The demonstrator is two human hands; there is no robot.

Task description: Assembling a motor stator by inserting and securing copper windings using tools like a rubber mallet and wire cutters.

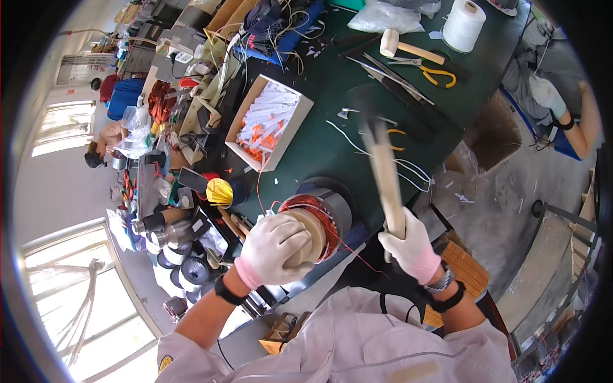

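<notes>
My left hand (274,249), in a white glove, is closed over a round wooden block (314,231). The block sits against the open end of a motor stator with red copper windings (330,217) inside a grey metal housing (345,210). A thin red wire trails from the windings to the lower right. My right hand (410,246), also gloved, grips a hammer (387,175) by its pale wooden handle. The hammer stands raised to the right of the stator, its dark head smeared by motion. My left palm and fingers hide part of the block.
A cardboard box (306,108) of white and orange strips lies on the green tabletop (319,150). Farther off are a wooden mallet (408,48), yellow-handled scissors (440,75) and a white thread cone (464,27). White tubing (412,167) lies beyond the hammer. Another person's gloved hand (547,94) shows at far right.
</notes>
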